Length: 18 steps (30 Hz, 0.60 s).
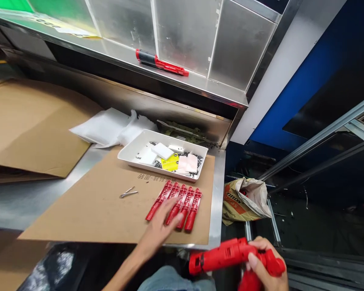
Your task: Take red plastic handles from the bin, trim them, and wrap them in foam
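My left hand (163,223) reaches over a row of several red plastic parts (194,210), its fingers apart. It covers some of them, and I cannot tell whether it touches one. The parts lie side by side on a cardboard sheet (94,214). In front of the table's edge, at the lower right, my right hand (268,264) is closed around a red plastic tool housing (221,255), which extends leftward. Another red piece (249,282) shows below that hand, partly cut off by the frame. Metal tweezers (128,193) rest on the cardboard, left of the row.
Behind the row stands a white tray (130,160) with small dark bits, white blocks and a yellow label. White foam bags (101,127) and a cardboard box (33,125) are to the left. A red-and-black tool (160,62) lies on the ledge. An open paper sack (245,200) stands right.
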Each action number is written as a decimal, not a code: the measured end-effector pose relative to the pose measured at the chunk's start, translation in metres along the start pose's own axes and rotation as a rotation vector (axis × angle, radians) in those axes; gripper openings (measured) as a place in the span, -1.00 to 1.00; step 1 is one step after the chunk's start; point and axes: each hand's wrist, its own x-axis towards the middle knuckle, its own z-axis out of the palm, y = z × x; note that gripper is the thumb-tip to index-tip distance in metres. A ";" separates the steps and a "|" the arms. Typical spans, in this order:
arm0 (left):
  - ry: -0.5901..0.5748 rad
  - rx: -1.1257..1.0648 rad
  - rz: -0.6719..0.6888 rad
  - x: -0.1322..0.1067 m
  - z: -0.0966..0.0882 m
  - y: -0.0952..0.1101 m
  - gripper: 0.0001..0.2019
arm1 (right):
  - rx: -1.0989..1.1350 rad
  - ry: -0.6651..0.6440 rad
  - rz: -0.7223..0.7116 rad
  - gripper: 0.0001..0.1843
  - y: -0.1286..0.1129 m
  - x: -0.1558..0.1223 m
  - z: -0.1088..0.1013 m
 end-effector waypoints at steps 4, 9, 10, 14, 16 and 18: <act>-0.275 -0.167 0.235 -0.051 0.033 0.046 -0.13 | 0.237 0.067 0.165 -0.58 0.004 0.023 0.015; -0.060 -0.207 0.089 -0.050 0.043 0.025 -0.50 | 0.296 0.075 0.168 -0.49 0.005 0.035 0.037; 0.014 -0.215 0.033 -0.044 0.035 0.012 -0.49 | 0.308 0.102 0.158 -0.46 0.006 0.035 0.040; 0.275 -0.217 -0.227 -0.008 -0.012 -0.059 -0.46 | 0.361 0.113 0.192 -0.46 0.015 0.031 0.044; 0.336 -0.183 -0.334 0.011 -0.031 -0.094 -0.53 | 0.391 0.093 0.217 -0.47 0.022 0.029 0.042; 0.338 -0.136 -0.383 0.024 -0.041 -0.118 -0.63 | 0.411 0.068 0.242 -0.45 0.029 0.028 0.039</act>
